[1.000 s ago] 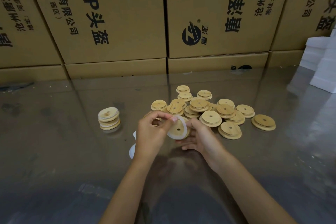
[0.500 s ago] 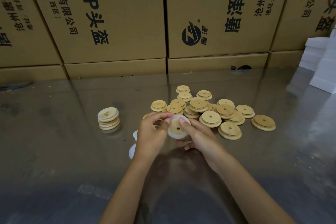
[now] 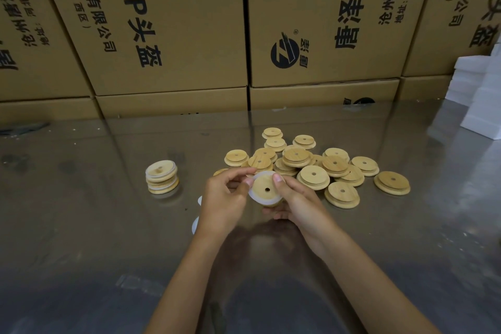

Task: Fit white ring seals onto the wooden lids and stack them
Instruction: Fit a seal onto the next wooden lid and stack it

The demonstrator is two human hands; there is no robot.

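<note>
**Seal fitting on wooden lid, both hands engaged**

Hands meet above the near centre of the reflective table (image 3: 81,225). The left hand (image 3: 223,198) has its fingers curled, with thumb and forefinger pinching the left edge of the white ring seal (image 3: 253,196). The right hand (image 3: 298,203) grips the wooden lid (image 3: 264,187) from the right side and from beneath; its thumb presses on the upper rim of the lid, and its other fingers curl under it.

The held lid is tilted toward the camera, so its face and small centre hole are visible. The seal runs round the left and lower edge of the lid. Whether it is seated all the way round cannot be told, because the right hand hides the far side.

Behind and to the right of the hands lies the loose pile of lids (image 3: 311,163), overlapping one another, each with a centre hole. One single lid (image 3: 392,183) lies apart at the right end of the pile.

Left of the hands, well apart from the pile, stands the short stack of finished lids (image 3: 162,176), with white bands visible between the layers.

Two spare white rings (image 3: 195,222) lie on the table, partly hidden by the left wrist.

Cardboard boxes (image 3: 168,22) with printed lettering stand along the far edge of the table. White blocks (image 3: 477,95) are stacked at the right.
</note>
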